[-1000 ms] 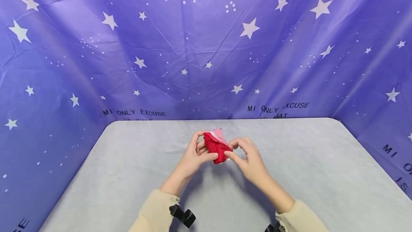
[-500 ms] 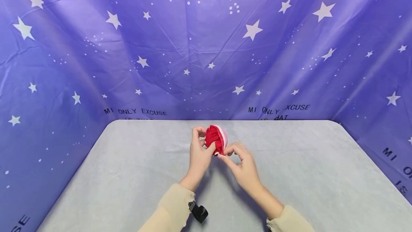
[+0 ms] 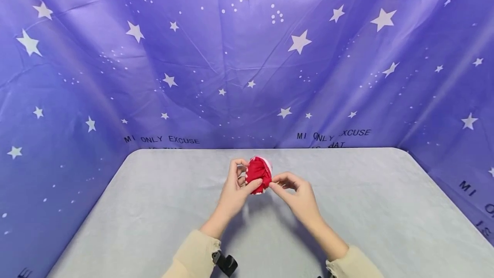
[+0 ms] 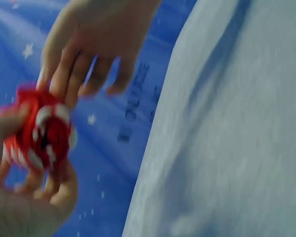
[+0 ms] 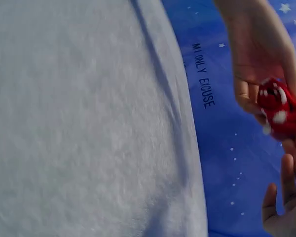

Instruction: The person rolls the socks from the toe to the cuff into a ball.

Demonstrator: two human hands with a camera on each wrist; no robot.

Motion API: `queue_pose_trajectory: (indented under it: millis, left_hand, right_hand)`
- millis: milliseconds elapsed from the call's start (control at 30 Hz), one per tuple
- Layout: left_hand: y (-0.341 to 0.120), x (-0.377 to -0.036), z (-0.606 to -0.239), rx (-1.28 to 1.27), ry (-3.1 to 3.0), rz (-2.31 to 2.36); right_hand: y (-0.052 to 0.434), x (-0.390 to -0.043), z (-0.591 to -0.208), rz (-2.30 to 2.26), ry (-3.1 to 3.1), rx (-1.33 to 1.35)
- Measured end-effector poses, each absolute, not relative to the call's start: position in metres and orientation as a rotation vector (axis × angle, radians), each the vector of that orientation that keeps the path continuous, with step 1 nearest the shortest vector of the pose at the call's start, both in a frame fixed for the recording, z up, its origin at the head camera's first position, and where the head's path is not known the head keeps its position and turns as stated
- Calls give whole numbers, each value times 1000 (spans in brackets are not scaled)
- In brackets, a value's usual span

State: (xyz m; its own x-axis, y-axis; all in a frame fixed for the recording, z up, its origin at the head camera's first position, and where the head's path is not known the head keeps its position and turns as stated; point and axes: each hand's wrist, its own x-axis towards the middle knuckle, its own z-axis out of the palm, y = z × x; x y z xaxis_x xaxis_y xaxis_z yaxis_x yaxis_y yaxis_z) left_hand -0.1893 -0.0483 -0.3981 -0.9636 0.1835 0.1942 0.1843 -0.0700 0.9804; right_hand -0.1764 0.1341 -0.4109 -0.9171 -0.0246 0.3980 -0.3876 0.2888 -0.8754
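Note:
A small red cloth piece (image 3: 257, 170) with white trim and a pale pink-white part along its upper right edge is held above the table. It looks gathered and rounded, and its exact kind does not show. My left hand (image 3: 233, 192) grips its left side, thumb across the front and fingers behind. On the right, my right hand (image 3: 300, 194) pinches the lower right edge between thumb and index finger. In the left wrist view, the red cloth (image 4: 52, 131) is blurred, with white patches round a dark fold. The right wrist view shows the cloth (image 5: 281, 116) partly cut off at the frame edge.
A pale grey cloth-covered table (image 3: 146, 213) lies beneath both hands. Behind and beside it hangs a purple-blue curtain (image 3: 216, 55) with white stars and black lettering. A black wrist camera (image 3: 225, 264) sits at the left cuff.
The cloth has been turned in the hands: the pink part showing at the top earlier is now a thin strip at right. Both hands shifted slightly, and the right hand keeps pinching its edge.

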Motion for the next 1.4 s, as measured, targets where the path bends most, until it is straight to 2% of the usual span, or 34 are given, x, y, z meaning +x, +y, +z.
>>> queue_pose_trajectory:
  millis: [200,267,400,533,667,767,1000,1233,1400]
  left_hand:
    - [-51,-188,-396,-505,-2171,-2317]
    - [-54,-189,-396,-533,-2175,-2371]
    - [-53,-192,-398,-429,-2176,-2360]
    - [-45,-195,-401,-295,-2223,-2113]
    - [-34,-198,-405,-255,-2323,-1658]
    - [-31,-198,-405,-279,-2354,-1483]
    - [-41,-194,-393,-352,-2391,-1782]
    - [-39,-194,-391,-418,-2361,-1700]
    - [-38,-197,-394,-441,-2370,-1643]
  right_hand:
    - [135,-182,-410,1758,-2245,262]
    - [137,-181,-412,1803,-2229,302]
    - [135,-177,-415,1767,-2233,459]
    - [127,-169,-419,1539,-2212,595]
    - [118,-161,-419,1272,-2206,688]
    - [116,-161,-414,1220,-2247,647]
    - [129,-173,-413,1352,-2321,489]
    - [135,-185,-400,1508,-2387,262]
    - [138,-187,-398,1413,-2515,326]
